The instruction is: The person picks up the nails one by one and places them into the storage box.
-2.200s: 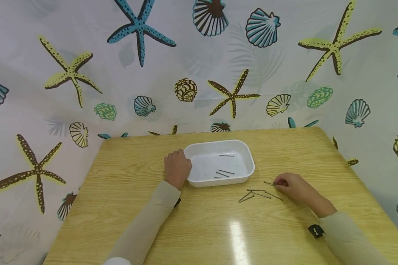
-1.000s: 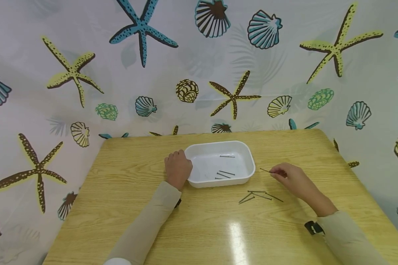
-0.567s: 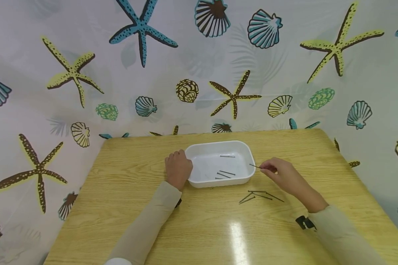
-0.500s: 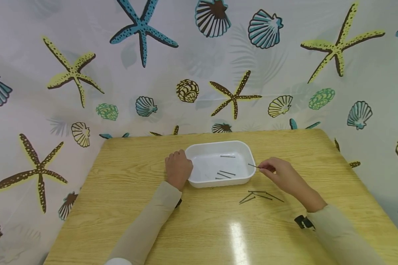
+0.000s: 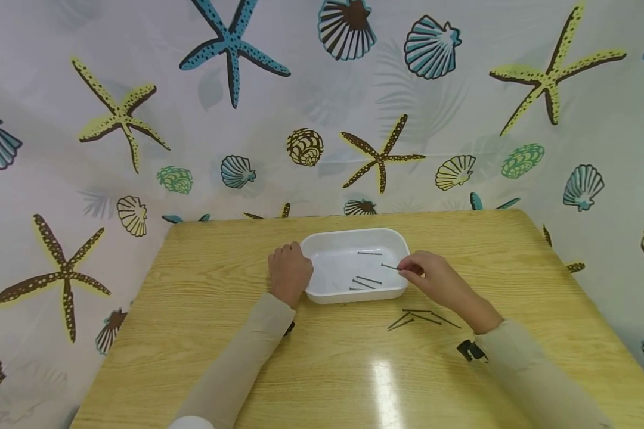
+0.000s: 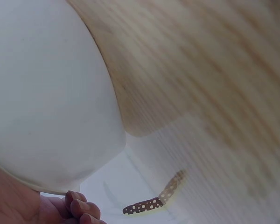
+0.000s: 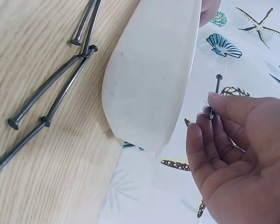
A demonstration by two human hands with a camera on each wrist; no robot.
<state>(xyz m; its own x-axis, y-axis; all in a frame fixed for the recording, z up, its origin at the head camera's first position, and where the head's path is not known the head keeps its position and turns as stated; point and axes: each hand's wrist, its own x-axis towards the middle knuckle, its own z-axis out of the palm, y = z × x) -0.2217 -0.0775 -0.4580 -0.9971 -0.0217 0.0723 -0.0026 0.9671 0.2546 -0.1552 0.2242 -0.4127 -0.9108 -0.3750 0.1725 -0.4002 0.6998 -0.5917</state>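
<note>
My right hand (image 5: pixel 434 280) pinches a dark metal nail (image 5: pixel 389 266) between thumb and fingertips, above the right end of the white tray (image 5: pixel 322 297). In the right wrist view the nail (image 7: pixel 218 84) sticks out past the thumb, head outward. My left hand (image 5: pixel 290 271) grips the tray's left end, its fingers curled over the rim, as the left wrist view also shows beside the tray wall (image 6: pixel 51 93). Several nails (image 5: pixel 367 280) lie inside the tray. On the table in front of it rests a small loose pile of nails (image 5: pixel 424 318).
A light wood-grain table (image 5: pixel 204 357) carries everything. Behind it and at both sides hangs a white cloth (image 5: pixel 279 89) printed with starfish and shells. Dark wrist straps show at both sleeves, such as the right strap (image 5: pixel 471 350).
My right hand picked up the nail from beside the pile and carried it up and left, over the tray's right rim. My left hand has stayed on the tray.
</note>
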